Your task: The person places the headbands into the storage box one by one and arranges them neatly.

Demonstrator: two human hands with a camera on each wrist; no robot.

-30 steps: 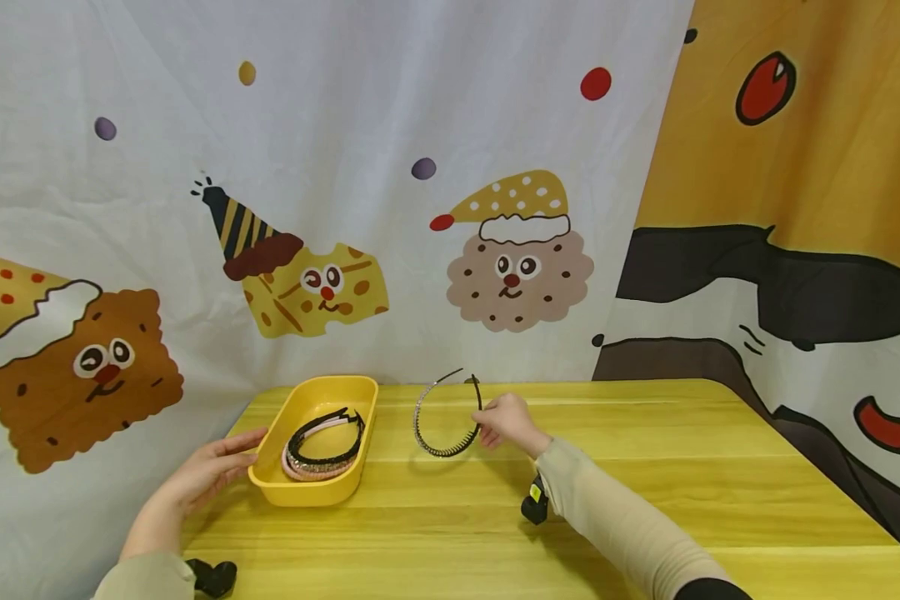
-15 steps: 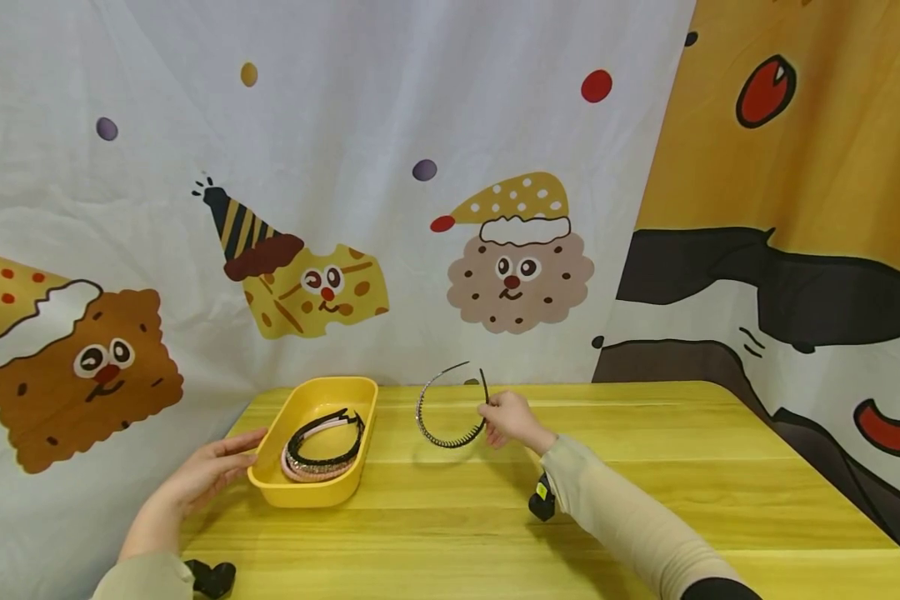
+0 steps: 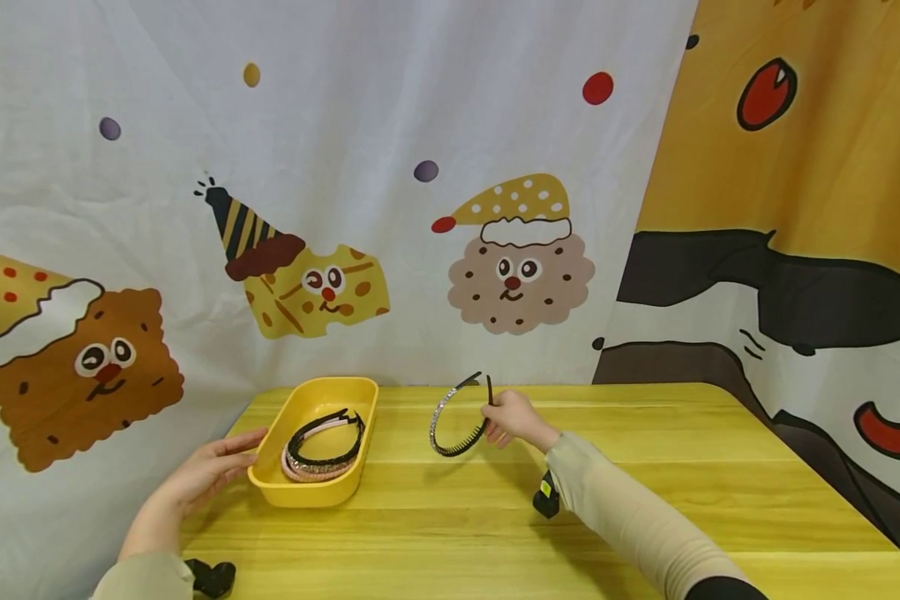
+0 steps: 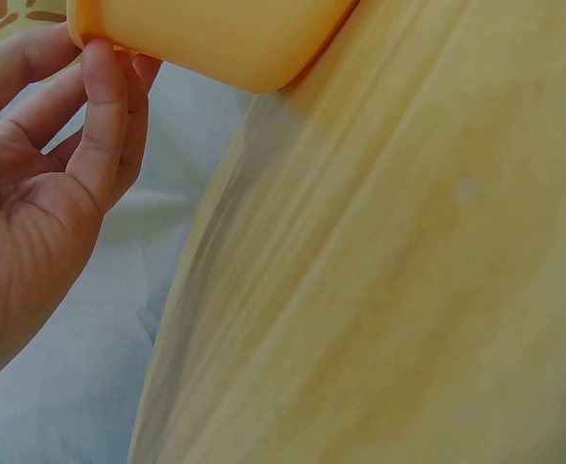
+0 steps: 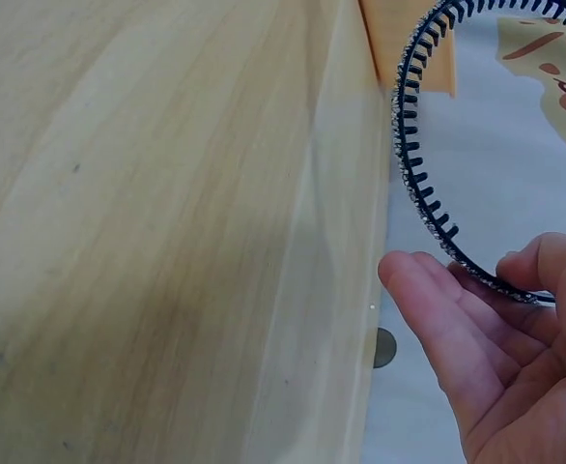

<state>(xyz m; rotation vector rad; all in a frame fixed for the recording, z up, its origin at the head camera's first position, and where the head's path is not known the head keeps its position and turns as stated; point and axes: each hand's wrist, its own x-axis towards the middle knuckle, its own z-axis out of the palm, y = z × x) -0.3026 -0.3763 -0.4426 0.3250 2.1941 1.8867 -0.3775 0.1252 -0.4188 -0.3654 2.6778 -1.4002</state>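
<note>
My right hand [image 3: 512, 418] holds a black toothed headband [image 3: 459, 451] by one arm, between thumb and fingers, up over the table. Sparkling stones run along the band's outer side, and its comb-like teeth [image 5: 413, 147] point inward in the right wrist view. At the left, my left hand [image 3: 206, 471] rests its fingertips against the outer left side of a yellow tray [image 3: 369, 446]. Several headbands lie stacked in the tray: a black one [image 3: 328, 461] on top, with glittery and pink ones [image 3: 315, 477] beneath.
The wooden table [image 3: 450, 533] runs up to a cartoon-printed curtain [image 3: 412, 100] behind it. Beneath the right sleeve [image 3: 622, 500] a black wrist device [image 3: 546, 497] shows, and another black wrist device [image 3: 212, 577] sits by the left sleeve.
The right hand has shifted slightly right with the headband and turned it, so its stone-set side faces the head camera more. The left hand and tray stay put.
</note>
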